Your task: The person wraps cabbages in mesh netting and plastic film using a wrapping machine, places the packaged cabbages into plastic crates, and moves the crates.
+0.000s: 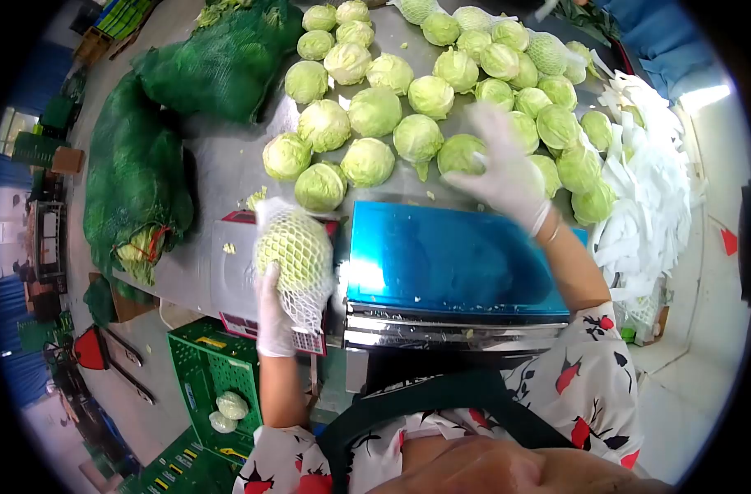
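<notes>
Your left hand (274,317) grips the netted cabbage (291,251) left of the blue box (449,255), likely by its side so it won't roll. Your right hand (507,169) is open wide beyond the blue box, by loose cabbages (418,138).

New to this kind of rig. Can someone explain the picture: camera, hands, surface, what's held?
There's no robot here: a person wears the one camera on the head, looking forward and down, so their body fills the bottom edge.

The left hand, in a pale glove, has its grip on a cabbage in white netting. The right hand, also gloved, is open over the loose cabbages.

Those lie on a metal table, with green mesh sacks at the left, a blue-topped machine nearest the body and white netting at the right.
</notes>
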A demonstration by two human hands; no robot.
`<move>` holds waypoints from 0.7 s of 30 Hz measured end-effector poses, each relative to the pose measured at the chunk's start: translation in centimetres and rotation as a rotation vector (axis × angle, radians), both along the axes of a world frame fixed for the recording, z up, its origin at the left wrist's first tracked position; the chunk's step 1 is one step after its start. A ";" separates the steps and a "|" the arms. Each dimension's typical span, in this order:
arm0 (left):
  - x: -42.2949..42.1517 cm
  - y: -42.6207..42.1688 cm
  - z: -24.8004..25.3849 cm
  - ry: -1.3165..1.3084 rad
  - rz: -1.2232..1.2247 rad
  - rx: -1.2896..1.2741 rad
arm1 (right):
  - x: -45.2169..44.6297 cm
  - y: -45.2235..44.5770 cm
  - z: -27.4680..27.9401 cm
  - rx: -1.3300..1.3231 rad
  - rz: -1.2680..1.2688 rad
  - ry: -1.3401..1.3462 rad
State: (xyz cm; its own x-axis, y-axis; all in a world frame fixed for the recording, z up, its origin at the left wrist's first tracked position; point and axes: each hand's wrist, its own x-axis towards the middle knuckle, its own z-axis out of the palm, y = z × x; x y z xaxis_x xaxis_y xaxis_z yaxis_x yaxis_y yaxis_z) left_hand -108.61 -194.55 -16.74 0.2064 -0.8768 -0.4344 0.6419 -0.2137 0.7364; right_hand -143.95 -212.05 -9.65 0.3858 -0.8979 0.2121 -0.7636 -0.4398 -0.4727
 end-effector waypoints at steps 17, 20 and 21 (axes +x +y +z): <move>-1.2 9.8 2.2 -1.708 0.181 -0.111 | -10.9 0.8 -14.4 0.277 -0.234 0.023; -5.7 12.1 4.1 -1.682 -0.089 -0.297 | -13.8 -1.3 -17.2 0.383 -0.241 -0.137; -6.6 12.6 4.4 -1.724 -0.133 -0.361 | -14.9 -2.3 -17.9 0.417 -0.264 -0.104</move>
State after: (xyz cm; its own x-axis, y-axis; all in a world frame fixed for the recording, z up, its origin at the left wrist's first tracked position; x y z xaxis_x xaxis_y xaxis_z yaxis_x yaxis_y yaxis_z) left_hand -115.18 -181.96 -12.32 0.1045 -0.9184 0.3815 -0.8511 0.1159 0.5120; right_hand -158.86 -214.33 -27.54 0.1296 -0.9786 -0.1598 -0.7627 0.0046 -0.6468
